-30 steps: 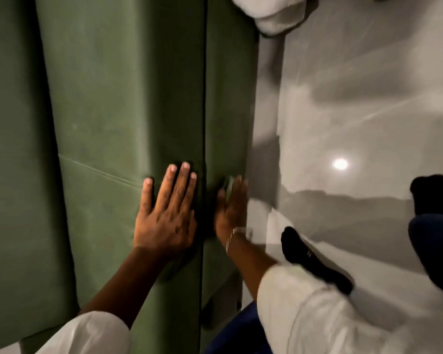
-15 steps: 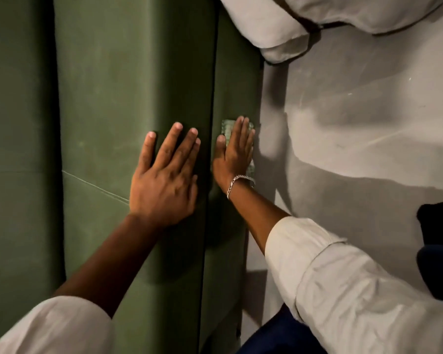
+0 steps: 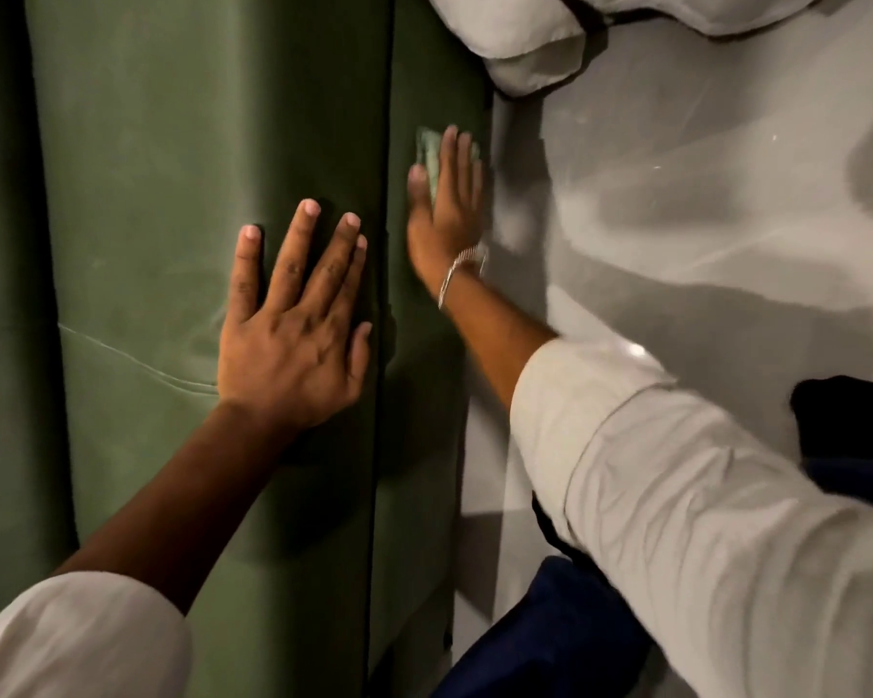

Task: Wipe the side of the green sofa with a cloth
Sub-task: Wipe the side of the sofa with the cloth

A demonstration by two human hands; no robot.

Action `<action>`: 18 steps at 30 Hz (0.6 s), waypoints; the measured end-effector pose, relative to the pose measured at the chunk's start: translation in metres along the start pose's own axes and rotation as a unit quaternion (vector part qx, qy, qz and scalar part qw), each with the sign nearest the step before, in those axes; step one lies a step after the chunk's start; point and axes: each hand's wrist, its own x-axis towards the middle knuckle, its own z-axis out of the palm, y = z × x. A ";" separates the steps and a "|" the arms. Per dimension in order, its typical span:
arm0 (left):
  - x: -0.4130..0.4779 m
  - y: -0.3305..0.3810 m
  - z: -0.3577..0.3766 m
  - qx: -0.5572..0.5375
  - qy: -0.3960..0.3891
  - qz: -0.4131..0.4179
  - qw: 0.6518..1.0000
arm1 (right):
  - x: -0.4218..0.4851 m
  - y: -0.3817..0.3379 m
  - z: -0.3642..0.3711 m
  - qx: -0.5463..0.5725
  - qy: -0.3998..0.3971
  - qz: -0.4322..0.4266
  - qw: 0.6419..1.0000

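The green sofa fills the left half of the view, its narrow side panel facing right. My right hand lies flat against that side panel, pressing a small pale green cloth to it; only the cloth's top edge shows past my fingers. My left hand rests flat on the sofa's top face beside the edge seam, fingers spread, holding nothing. A bracelet sits on my right wrist.
Glossy grey floor spreads to the right of the sofa. White bedding or a cushion hangs at the top. My knee in dark blue is low centre, and a dark sock and leg sit at the right edge.
My right hand has slid the cloth further along the sofa's side panel, away from me. My left hand has stayed flat on the top face.
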 end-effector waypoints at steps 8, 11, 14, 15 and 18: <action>0.001 0.000 0.001 -0.008 -0.010 -0.011 1.000 | -0.215 0.055 0.009 -0.026 -0.114 0.123 0.985; 0.001 0.001 0.002 -0.011 -0.004 -0.016 1.000 | -0.231 0.049 0.010 -0.031 -0.103 0.132 0.985; 0.001 0.001 0.004 -0.019 0.006 -0.019 1.000 | -0.213 0.039 0.012 -0.019 -0.094 0.144 0.985; 0.001 0.002 0.005 -0.021 0.009 -0.020 1.000 | -0.202 0.037 0.011 -0.019 -0.087 0.122 0.989; 0.001 0.002 0.007 -0.017 0.019 -0.024 0.999 | -0.156 0.026 0.006 -0.040 -0.070 0.015 0.997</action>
